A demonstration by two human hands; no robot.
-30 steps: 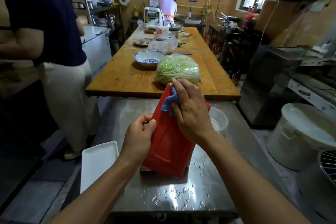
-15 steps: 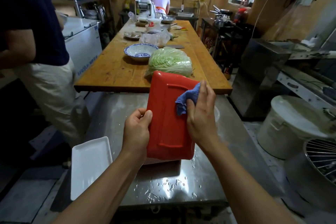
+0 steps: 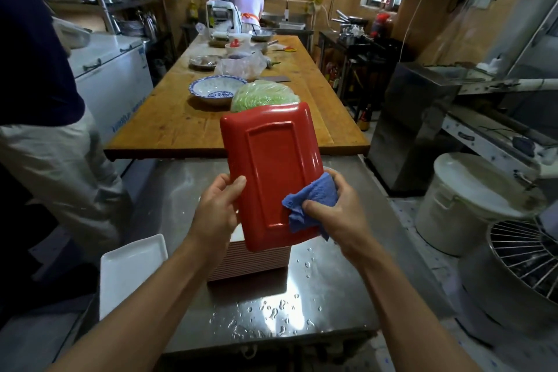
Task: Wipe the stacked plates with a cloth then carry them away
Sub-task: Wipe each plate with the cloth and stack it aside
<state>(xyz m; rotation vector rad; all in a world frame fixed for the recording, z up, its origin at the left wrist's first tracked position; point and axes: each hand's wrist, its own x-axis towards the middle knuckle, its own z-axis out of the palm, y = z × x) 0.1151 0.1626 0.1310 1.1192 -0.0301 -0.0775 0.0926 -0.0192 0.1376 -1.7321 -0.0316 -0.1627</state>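
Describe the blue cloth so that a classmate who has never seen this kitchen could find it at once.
Start at the steel table nearest the camera, where a red plate is held up over a stack of plates. The left hand holds the plate's edge; the right hand grips the blue cloth against its lower right corner. It is the only crumpled blue thing there.

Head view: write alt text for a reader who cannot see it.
A person's left hand holds a red rectangular plate upright, underside facing the camera, while the right hand rubs a blue cloth along its lower right edge. More stacked plates sit below on a wet steel counter.
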